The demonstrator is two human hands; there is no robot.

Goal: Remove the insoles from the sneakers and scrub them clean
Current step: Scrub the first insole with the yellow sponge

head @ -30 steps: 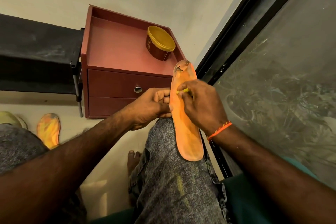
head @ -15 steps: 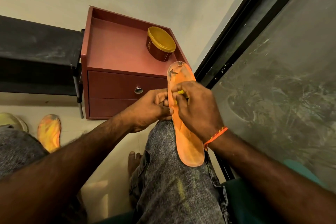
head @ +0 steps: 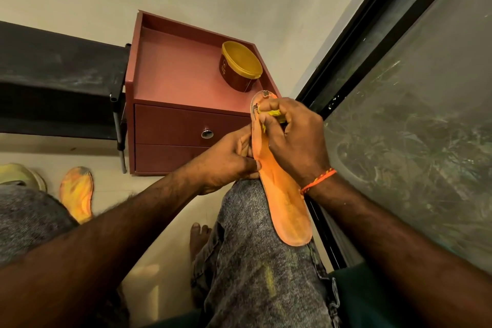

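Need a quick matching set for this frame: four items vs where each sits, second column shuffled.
Items:
1. worn orange foam insole
2. yellow-lidded maroon round tub
3. yellow-orange second insole
4. small yellow cloth

Places:
A. on the floor, left
B. on the red-brown drawer cabinet
C. gripped in the right hand
D. across the knee, left hand holding its edge

Pairs: 1-D, 2-B, 3-A, 4-C
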